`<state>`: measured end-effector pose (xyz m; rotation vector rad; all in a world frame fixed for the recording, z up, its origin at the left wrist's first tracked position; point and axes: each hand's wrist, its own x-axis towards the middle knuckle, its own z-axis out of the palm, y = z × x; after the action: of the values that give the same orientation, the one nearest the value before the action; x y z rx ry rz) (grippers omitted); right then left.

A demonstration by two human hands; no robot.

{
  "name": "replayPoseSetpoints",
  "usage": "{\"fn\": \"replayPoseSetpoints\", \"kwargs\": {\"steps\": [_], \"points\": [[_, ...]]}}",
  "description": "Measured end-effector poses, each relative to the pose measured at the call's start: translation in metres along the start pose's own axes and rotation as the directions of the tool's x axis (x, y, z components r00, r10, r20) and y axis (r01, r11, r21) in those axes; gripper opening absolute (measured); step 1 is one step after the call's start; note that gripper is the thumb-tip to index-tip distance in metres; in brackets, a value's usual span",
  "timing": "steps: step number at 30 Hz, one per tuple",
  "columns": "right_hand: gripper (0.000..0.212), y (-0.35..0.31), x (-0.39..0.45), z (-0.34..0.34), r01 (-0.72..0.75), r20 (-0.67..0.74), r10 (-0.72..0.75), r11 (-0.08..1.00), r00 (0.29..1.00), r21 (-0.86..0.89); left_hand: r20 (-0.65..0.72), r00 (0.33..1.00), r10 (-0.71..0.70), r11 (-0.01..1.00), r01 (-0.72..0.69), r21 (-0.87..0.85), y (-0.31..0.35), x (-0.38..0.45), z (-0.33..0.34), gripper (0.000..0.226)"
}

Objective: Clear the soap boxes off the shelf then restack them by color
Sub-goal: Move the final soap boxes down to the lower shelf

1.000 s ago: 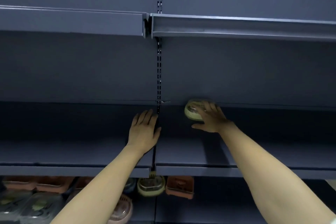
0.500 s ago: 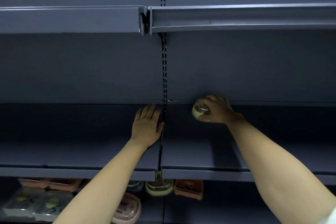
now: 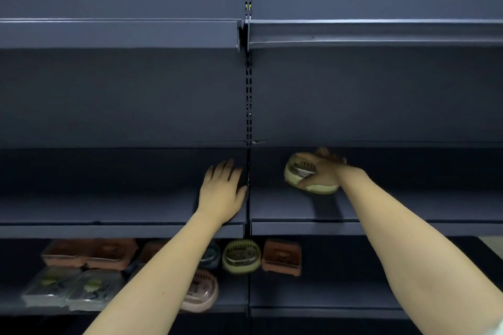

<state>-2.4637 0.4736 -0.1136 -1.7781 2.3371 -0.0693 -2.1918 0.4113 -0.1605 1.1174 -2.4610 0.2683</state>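
Right hand (image 3: 324, 171) wrapped over a green oval soap box (image 3: 307, 175), fingers curled round it; box tipped up at the back of the middle shelf (image 3: 381, 207), right of the centre post (image 3: 248, 106); long axis roughly left-right; left hand (image 3: 221, 193) flat, fingers straight, on the shelf beside the post, holding nothing; more soap boxes (image 3: 241, 255) lie below.

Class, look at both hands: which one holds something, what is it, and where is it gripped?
The right hand grips the oval pale-green plastic soap box across its slotted top, thumb on its near edge. The left hand rests flat on the dark shelf, holding nothing.
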Motion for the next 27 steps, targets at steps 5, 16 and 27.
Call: {"fn": "replayPoseSetpoints", "kwargs": {"steps": [5,16,27], "points": [[0.079,-0.029,-0.049,0.019,0.059,-0.097,-0.058,0.998,0.994,0.001,0.008,0.999,0.047,0.999,-0.047,0.009,0.002,-0.037,-0.015,0.044],[0.072,-0.066,-0.179,0.1,0.146,-0.379,-0.171,0.985,0.91,-0.094,0.002,0.989,0.148,0.989,-0.148,0.008,0.018,-0.129,-0.032,0.044],[0.077,-0.085,-0.203,0.181,0.168,-0.198,-0.187,0.98,0.962,-0.105,0.109,0.985,0.132,0.989,-0.125,-0.074,0.001,-0.202,-0.004,0.04]]}}
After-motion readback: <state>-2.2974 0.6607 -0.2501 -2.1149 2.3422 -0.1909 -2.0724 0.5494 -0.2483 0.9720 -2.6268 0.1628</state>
